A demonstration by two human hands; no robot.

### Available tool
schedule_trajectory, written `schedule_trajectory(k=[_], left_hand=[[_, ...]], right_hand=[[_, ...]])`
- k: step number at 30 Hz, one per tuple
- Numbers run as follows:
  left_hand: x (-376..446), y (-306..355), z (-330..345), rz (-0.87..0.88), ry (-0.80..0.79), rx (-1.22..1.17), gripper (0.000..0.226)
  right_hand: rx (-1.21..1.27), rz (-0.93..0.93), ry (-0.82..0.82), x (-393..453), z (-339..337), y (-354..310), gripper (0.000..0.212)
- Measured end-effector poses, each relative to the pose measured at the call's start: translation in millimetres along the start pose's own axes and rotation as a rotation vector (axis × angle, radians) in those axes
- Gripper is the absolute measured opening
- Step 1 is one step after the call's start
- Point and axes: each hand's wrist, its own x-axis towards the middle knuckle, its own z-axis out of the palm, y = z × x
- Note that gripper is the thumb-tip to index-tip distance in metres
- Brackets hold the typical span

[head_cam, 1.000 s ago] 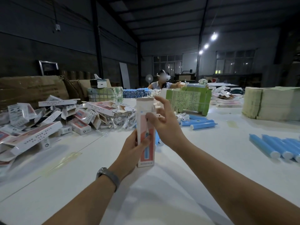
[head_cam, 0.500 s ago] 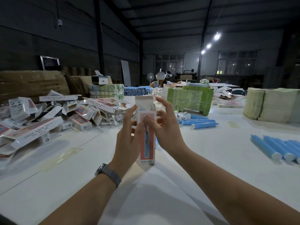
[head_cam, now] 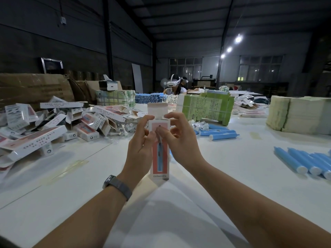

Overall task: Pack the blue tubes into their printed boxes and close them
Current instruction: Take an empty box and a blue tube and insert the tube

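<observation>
I hold one printed box (head_cam: 160,158) upright in front of me, pink and white with a blue tube pictured on its face. Its top flap stands open and straight up. My left hand (head_cam: 141,149) grips the box's left side, thumb on the front and a fingertip on the top left corner. My right hand (head_cam: 179,142) grips the right side, its forefinger on the small side flap at the top. What is inside the box is hidden. Loose blue tubes (head_cam: 220,134) lie behind my right hand, and more blue tubes (head_cam: 304,160) lie at the right.
A heap of printed boxes (head_cam: 53,126) covers the white table (head_cam: 232,176) at the left. Green bundled packs (head_cam: 206,107) and a pale stack of flat sheets (head_cam: 300,115) stand farther back. Two people (head_cam: 174,86) with headsets sit at the far end.
My left hand slid up the box from its lower half to the top. Both hands now close in on the top flaps. The view has tilted down slightly.
</observation>
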Motion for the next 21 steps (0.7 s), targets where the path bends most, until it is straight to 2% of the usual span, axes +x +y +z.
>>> schedule_trajectory(k=[13,16,21], left_hand=[[-3,0,0,0.001,0.006,-0.048,0.037],[-4,3,0,0.005,-0.007,-0.06,0.038],[-4,1,0,-0.013,0.014,-0.081,0.035]], right_hand=[[-0.048,-0.025,-0.06,7,-8,-1,0.022],[-0.137,-0.035,-0.064,8,-11,0,0.022],[-0.182,-0.137,0.008,8,-8,0,0.023]])
